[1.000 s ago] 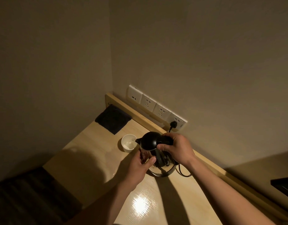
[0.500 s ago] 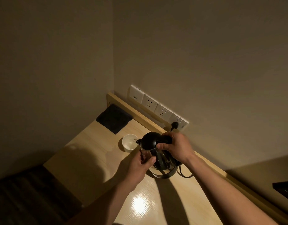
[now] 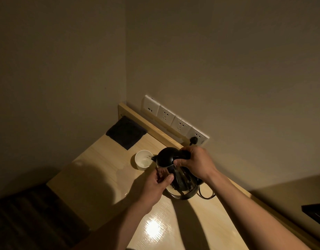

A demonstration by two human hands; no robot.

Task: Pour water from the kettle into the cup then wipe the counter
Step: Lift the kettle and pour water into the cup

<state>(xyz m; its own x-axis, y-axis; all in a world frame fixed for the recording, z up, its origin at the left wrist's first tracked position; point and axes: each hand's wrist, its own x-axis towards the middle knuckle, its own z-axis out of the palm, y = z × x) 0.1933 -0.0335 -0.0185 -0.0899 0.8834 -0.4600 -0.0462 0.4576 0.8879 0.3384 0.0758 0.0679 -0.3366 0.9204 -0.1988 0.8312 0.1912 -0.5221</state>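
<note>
Right grip: right hand [image 3: 196,164], at centre frame, is closed around the black handle of the glass-bodied electric kettle with black domed lid [image 3: 170,165].
Left grip: left hand [image 3: 154,184], just below and left of the kettle, has fingers and thumb pressed against the glass wall; it steadies the body rather than carries it.
Kettle attitude: tilted, spout directed to the left toward the cup; whether its base touches the surface cannot be told.
Cup: small white round cup [image 3: 143,159] stands upright on the surface just left of the spout, spout tip at or over its rim.
Cup contents: interior looks pale with a faint sheen at the bottom; fill level cannot be read in this light.
Water stream: not clearly visible.
Surface: light wood-grain surface [image 3: 173,230] runs from centre to lower right; no distinct spill can be made out.
Wiping cloth: dark square cloth [image 3: 125,135] lies flat in the far corner, upper left of the cup, well apart from both hands.
Power lead: black plug [image 3: 193,140] sits in the rightmost white wall socket.
Progress estimate: pouring step in hand, judged early or mid-pour.
Remaining: finish pour, set kettle down, take cloth, wipe surface.
</note>
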